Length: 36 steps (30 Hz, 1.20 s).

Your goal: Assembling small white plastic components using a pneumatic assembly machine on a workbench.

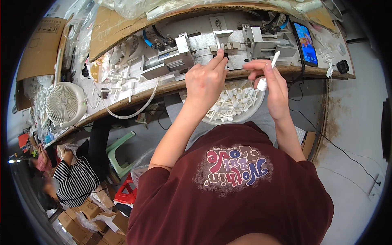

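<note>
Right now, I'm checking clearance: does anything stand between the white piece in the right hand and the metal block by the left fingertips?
Yes: the right hand's fingers lie between the white piece and the metal block, and the left hand reaches the block's near edge. Nothing else loose shows there.

I'm seeing open air above the bowl (256, 111); the metal fixture (222, 34) is blocking ahead; a phone (305, 43) is obstructing rightward.

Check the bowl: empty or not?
Not empty: white pieces lie heaped in the bowl. Whether full to the rim: cannot tell.
</note>
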Available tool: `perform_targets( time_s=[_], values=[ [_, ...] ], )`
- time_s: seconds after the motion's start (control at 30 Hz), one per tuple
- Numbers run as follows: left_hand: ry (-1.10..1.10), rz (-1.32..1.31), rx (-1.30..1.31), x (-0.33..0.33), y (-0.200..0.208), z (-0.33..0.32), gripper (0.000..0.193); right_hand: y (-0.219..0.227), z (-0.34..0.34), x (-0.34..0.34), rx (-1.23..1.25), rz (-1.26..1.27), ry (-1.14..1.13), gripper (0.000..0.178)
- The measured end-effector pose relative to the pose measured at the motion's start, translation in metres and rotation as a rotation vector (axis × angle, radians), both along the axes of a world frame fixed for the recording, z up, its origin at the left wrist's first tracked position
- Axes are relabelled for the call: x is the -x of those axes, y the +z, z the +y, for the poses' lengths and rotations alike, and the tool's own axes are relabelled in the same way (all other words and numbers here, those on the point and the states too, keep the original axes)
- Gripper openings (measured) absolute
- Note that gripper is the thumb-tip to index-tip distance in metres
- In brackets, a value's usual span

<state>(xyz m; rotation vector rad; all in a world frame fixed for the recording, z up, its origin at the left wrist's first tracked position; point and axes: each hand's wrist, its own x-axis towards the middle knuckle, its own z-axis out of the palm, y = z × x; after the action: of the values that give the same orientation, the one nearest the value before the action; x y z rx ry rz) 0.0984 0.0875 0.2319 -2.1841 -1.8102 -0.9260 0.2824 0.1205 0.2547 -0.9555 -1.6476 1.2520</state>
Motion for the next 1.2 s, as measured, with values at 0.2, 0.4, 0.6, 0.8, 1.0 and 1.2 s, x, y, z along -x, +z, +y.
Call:
perform_targets(
  time_s=[0.2,0.4,0.6,0.8,1.0,1.2],
  values=[
    [-0.286,-0.323,0.008,-0.002,0.017,-0.015,0.032,-0.008,-0.008,0.014,0.058,0.058,-0.036,0.049],
    [-0.312,-0.490,0.015,-0.017,0.023,-0.028,0.035,-0.005,-0.012,0.026,0.415,0.244,0.218,0.050],
    [-0.061,-0.260,-0.029,-0.009,0.014,-0.020,0.025,-0.008,-0.007,0.020,0.294,0.224,0.054,0.047],
    [0.103,-0.078,0.102,-0.011,0.005,-0.003,0.023,-0.013,-0.010,0.007,0.307,0.184,0.091,0.046],
    [0.094,-0.153,0.039,-0.008,-0.008,0.000,0.023,-0.013,-0.015,-0.001,0.325,0.138,0.119,0.046],
    [0.043,-0.176,0.055,-0.001,-0.009,0.001,0.024,-0.016,-0.019,-0.002,0.334,0.136,0.154,0.044]
  ],
)
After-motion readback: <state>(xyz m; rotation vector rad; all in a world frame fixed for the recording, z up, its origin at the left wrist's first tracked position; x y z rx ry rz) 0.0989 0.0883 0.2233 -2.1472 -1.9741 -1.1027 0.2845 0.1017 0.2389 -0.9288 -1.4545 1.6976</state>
